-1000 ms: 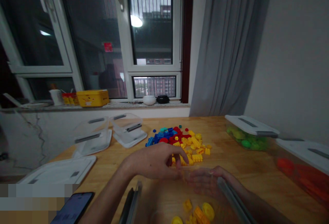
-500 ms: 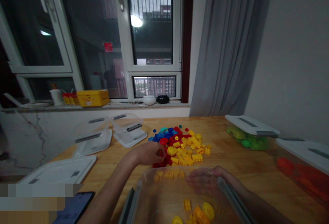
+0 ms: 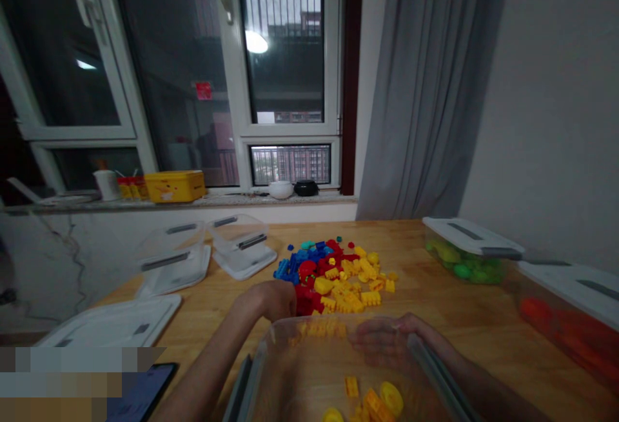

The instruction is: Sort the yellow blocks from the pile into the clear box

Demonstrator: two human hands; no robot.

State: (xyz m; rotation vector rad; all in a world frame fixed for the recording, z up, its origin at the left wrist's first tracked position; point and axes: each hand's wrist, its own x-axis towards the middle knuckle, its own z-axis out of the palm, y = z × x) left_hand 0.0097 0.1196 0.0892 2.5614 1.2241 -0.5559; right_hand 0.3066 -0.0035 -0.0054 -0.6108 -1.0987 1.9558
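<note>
My left hand [image 3: 268, 299] rests at the front of a heap of plastic toy bricks [image 3: 333, 273], its fingers hidden down among the red bricks [image 3: 304, 299]. The heap holds blue, red and yellow pieces, with yellow spreading to the right. My right hand [image 3: 380, 338] sits behind the near wall of a clear plastic box [image 3: 309, 370], fingers curled over its rim. Inside the box lie yellow and orange pieces [image 3: 372, 406], including round wheel-like ones. The front of the box runs out of the picture.
Two clear boxes [image 3: 239, 248] stand with lids at the left of the wooden table [image 3: 435, 319], and another lid [image 3: 111, 322] lies near them. Lidded boxes of green [image 3: 464, 254] and red [image 3: 565, 325] pieces stand at right. A phone [image 3: 142, 393] lies at front left.
My left hand has moved left and down from the yellow bricks into the red ones. The clear box has slid forward toward the heap, and my right hand has stayed on it.
</note>
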